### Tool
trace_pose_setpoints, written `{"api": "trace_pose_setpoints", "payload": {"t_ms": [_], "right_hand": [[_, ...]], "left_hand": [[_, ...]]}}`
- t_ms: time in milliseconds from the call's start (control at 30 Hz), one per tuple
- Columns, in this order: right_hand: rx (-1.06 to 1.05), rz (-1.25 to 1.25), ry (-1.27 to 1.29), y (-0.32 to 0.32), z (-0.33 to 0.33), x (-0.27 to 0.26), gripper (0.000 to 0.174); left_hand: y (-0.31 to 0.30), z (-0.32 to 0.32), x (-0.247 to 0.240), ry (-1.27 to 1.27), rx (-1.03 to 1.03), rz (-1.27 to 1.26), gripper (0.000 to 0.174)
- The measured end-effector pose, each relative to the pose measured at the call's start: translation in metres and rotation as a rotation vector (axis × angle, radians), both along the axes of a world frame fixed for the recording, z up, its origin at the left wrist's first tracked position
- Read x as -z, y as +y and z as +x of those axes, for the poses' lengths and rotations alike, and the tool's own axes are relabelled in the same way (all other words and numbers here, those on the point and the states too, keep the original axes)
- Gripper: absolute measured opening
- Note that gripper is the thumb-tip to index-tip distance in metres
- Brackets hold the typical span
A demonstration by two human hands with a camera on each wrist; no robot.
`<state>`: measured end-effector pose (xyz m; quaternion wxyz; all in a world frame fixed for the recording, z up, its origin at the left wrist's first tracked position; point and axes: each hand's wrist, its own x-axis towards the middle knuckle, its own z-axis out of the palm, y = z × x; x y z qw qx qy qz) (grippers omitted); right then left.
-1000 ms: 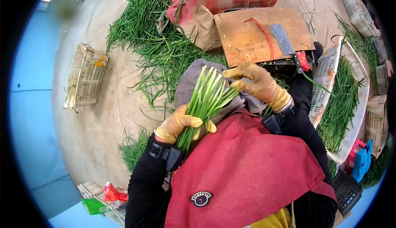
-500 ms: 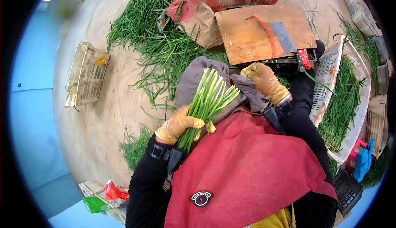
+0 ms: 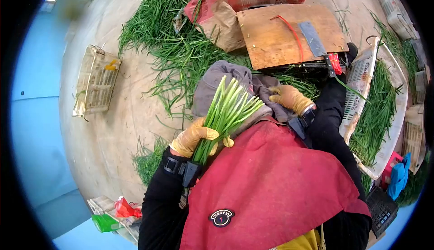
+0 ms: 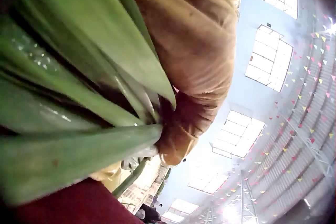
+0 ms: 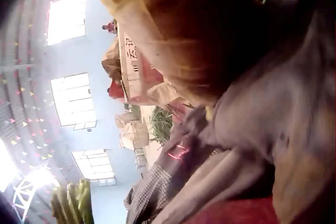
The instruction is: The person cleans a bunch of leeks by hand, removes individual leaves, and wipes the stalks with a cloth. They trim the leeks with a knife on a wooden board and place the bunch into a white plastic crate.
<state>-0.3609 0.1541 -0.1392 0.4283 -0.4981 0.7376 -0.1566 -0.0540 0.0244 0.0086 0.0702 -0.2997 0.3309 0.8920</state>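
My left hand [image 3: 192,137], in a yellowish glove, grips a bunch of garlic chives [image 3: 230,107] around its lower part, pale cut ends fanned upward. In the left wrist view broad green leaves [image 4: 79,61] fill the near side, beside the gloved fingers [image 4: 194,98]. My right hand [image 3: 293,100], gloved too, is apart from the bunch, over the grey cloth [image 3: 221,80] on the lap. Its fingers point left, loosely bent, with nothing visible in them. The right wrist view shows this glove [image 5: 168,40] close above grey fabric [image 5: 252,108], its fingertips mostly hidden.
Ahead lies a wooden board [image 3: 266,37] with a cleaver [image 3: 313,40] and a red strap [image 3: 294,35] on it. A heap of chives [image 3: 158,28] covers the floor to the left. A white crate [image 3: 357,91] of chives [image 3: 375,114] stands at right, another crate [image 3: 97,80] at left.
My right hand has left the tips of the bunch, curled beside it, then lowered over the grey cloth with its fingers loosened. The left hand keeps its hold on the chives.
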Motion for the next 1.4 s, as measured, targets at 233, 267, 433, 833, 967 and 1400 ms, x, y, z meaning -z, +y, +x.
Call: {"api": "trace_pose_setpoints", "payload": {"t_ms": [233,267,433,833,967,1400], "right_hand": [[0.396,-0.293,-1.006,-0.013,0.001,-0.068,0.019],[0.176,-0.377,-0.857,-0.02,0.011,-0.071,0.019],[-0.28,-0.631,-0.383,-0.044,0.066,-0.065,0.022],[0.291,-0.33,-0.89,-0.023,0.017,-0.051,0.014],[-0.341,-0.659,-0.407,-0.035,0.066,-0.102,0.017],[-0.147,-0.082,0.08,-0.029,0.046,-0.012,0.024]], "left_hand": [[0.001,-0.001,0.005,-0.181,0.041,-0.073,0.047],[0.002,-0.004,0.003,-0.201,0.05,-0.08,0.045],[0.0,0.001,0.009,-0.248,0.106,-0.11,0.044],[0.004,0.011,0.002,-0.241,0.017,-0.121,0.038],[0.0,-0.007,0.003,-0.232,0.08,-0.207,0.033],[0.01,0.0,0.003,-0.181,0.056,-0.226,0.041]]}}
